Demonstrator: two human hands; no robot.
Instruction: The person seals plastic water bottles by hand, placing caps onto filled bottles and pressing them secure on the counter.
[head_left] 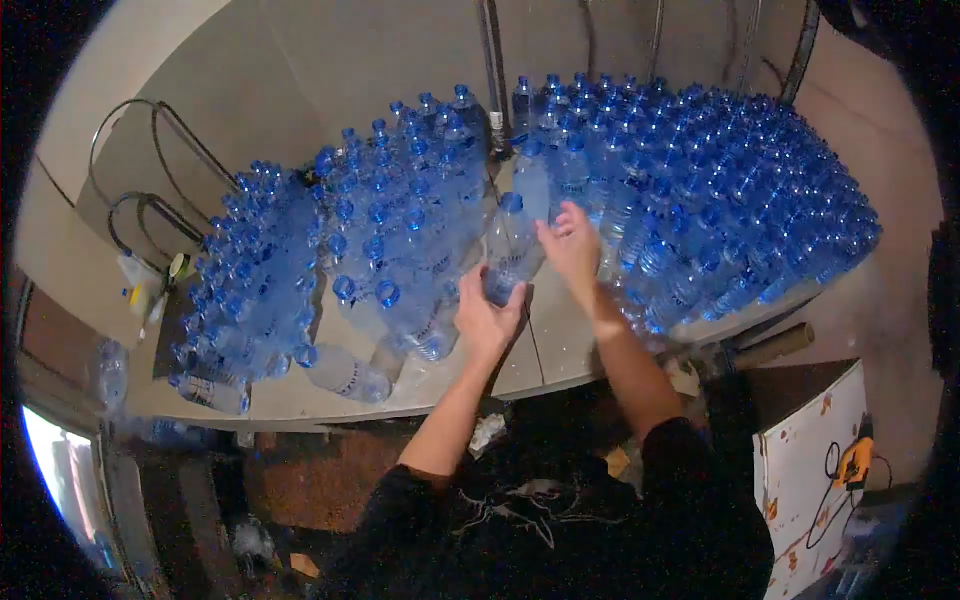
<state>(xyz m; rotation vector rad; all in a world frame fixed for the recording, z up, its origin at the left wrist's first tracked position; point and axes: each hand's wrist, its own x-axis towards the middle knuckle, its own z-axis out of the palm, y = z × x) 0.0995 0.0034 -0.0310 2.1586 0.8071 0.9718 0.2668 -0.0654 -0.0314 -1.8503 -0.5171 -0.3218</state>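
Note:
My left hand (pixel 485 314) is wrapped round the lower part of a clear plastic bottle (pixel 510 245) with a blue neck. The bottle stands nearly upright in the gap between two groups of similar bottles. Close to its upper right side is my right hand (pixel 573 248), fingers apart and partly curled, with nothing seen in it. Whether those fingertips touch the bottle, I cannot tell. Right behind my right hand, more bottles (pixel 640 200) stand packed together.
Packed bottles (pixel 400 220) also cover the middle of the pale table (pixel 515 372). Another group (pixel 250 270) stands at the left. One bottle (pixel 345 374) lies on its side near the front edge. A cardboard tube (pixel 775 346) and an orange tool (pixel 856 463) are at the right.

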